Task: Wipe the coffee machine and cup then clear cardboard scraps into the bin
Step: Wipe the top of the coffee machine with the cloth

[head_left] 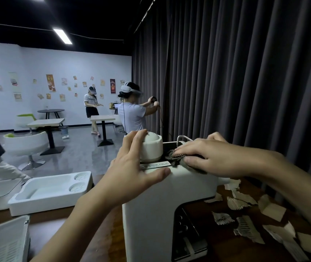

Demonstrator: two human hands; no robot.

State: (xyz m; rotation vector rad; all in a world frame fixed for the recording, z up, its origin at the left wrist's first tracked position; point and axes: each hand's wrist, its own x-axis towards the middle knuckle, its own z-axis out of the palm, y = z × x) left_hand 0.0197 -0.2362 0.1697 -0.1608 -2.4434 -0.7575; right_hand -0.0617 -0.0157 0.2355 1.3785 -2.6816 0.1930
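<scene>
Head-cam view, looking down at a white boxy plastic coffee machine (169, 205) standing on a dark brown wooden table (217, 242), centre frame.

A pale off-white rounded ceramic cup (151, 148) sits on top of the machine, at its far L corner. L hand (132, 167) rests on the machine's top w/ fingers spread and fairly straight. The fingertips touch the cup's L side and upper edge, and the thumb lies along the machine's front top edge, just below a small printed label.

R hand (207, 157) is on the machine's top just R of the cup. It holds a dark brown-grey woven cloth (175, 157) bunched between thumb and fingers and presses it down onto the top surface. A thin curved metal handle (182, 138) shows just behind the fingers.

Approx 10 torn pale corrugated cardboard scraps (245, 220) lie scattered on the table R of the machine, under the R forearm.

L of the machine sits a white moulded foam tray (51, 190) w/ 2 round recesses. A white slatted plastic basket (5, 241) shows at bottom L.

Dark grey pleated curtain (245, 72) hangs behind. In the bkgd are 2 people wearing headsets (132, 114), small tables, white chairs and a poster-covered wall.
</scene>
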